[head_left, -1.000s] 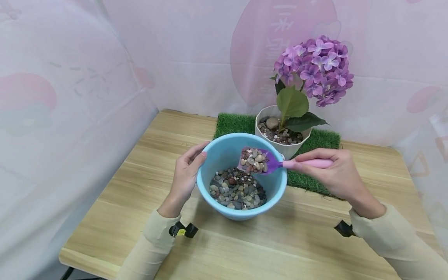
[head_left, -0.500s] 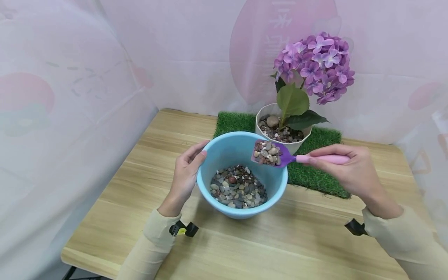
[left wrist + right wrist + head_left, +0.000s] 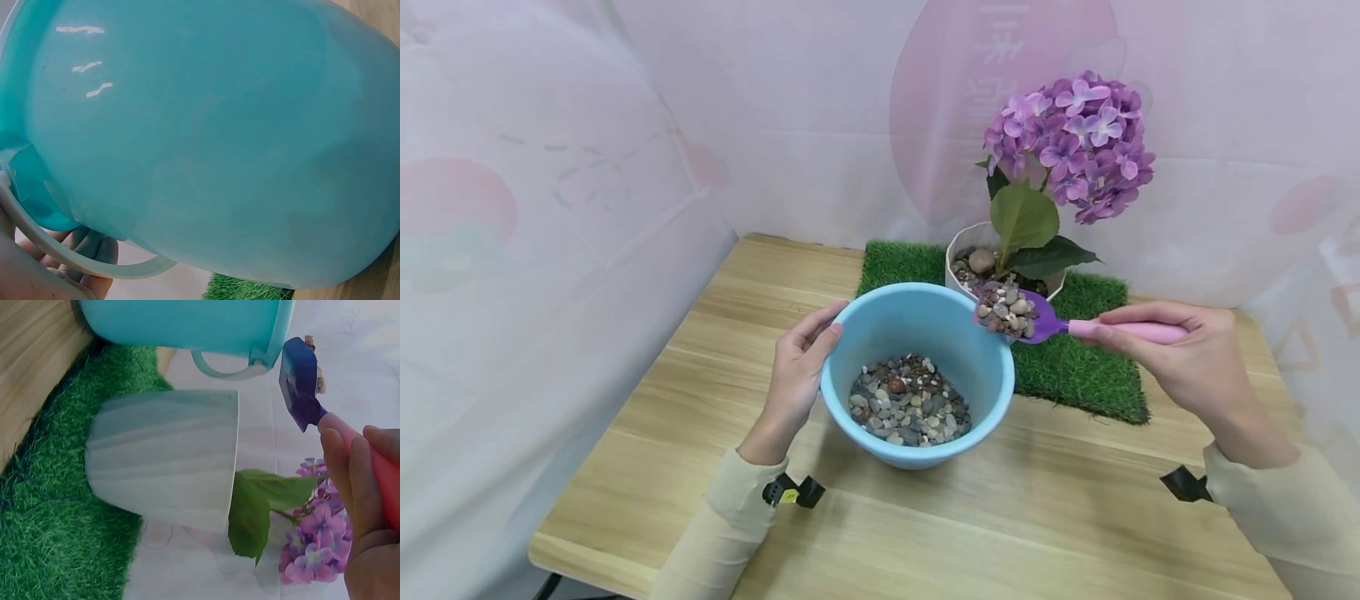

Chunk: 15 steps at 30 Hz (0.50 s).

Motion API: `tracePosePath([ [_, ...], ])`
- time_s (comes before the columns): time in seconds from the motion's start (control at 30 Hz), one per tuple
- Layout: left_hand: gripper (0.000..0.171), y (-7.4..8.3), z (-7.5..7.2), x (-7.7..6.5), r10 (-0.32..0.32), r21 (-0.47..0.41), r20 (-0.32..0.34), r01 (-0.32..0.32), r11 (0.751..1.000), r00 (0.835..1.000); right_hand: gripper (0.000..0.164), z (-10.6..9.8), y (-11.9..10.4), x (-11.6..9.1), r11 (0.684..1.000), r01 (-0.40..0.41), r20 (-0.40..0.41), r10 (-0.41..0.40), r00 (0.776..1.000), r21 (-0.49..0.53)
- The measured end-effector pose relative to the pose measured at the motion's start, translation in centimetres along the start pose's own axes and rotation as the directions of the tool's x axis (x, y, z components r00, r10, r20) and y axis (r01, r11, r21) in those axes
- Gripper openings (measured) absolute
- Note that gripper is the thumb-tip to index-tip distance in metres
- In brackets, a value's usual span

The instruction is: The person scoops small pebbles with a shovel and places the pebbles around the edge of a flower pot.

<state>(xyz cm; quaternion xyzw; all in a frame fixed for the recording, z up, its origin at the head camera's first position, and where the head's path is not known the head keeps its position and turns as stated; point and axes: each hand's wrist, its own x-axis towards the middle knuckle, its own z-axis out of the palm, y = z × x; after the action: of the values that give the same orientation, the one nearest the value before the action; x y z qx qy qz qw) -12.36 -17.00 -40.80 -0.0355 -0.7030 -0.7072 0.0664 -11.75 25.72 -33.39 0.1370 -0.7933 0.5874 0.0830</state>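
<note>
My left hand [image 3: 796,371] grips the rim of a light blue bucket [image 3: 913,454] on its left side, thumb over the edge. Stones of mixed colours [image 3: 912,404] cover the bucket's bottom. In the left wrist view the bucket's pale carrying handle [image 3: 119,270] hangs by my fingers. My right hand [image 3: 1198,354] holds a small shovel by its pink handle [image 3: 1165,333]. Its purple blade [image 3: 1043,322] bears a heap of pebbles [image 3: 1009,308] and is level above the bucket's right rim, overlapping the front of a white flowerpot [image 3: 165,456] in the head view.
The pot contains stones and a purple hydrangea [image 3: 1071,150] with green leaves [image 3: 1024,217]. It stands on a green artificial grass mat [image 3: 1082,379] behind and right of the bucket. Beneath everything is a wooden table [image 3: 692,408], with a printed curtain [image 3: 820,125] hanging behind.
My right hand has moved right and slightly up with the loaded shovel, from over the bucket's inside to its right rim near the pot. My left hand stays on the bucket.
</note>
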Motion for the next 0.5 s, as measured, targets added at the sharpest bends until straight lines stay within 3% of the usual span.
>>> tracePosePath([
  [0.33,0.039,0.1,0.1,-0.1,0.004,-0.008,0.006,-0.004,1.000,1.000,0.033,-1.5,0.9,-0.4,0.987,-0.126,-0.050,0.122,0.991,-0.102],
  [0.5,0.040,0.0,0.1,0.0,0.003,-0.012,0.003,-0.003,1.000,1.000,0.037,-2.2,1.0,-0.6,0.950,-0.205,-0.063,0.196,0.979,-0.236],
])
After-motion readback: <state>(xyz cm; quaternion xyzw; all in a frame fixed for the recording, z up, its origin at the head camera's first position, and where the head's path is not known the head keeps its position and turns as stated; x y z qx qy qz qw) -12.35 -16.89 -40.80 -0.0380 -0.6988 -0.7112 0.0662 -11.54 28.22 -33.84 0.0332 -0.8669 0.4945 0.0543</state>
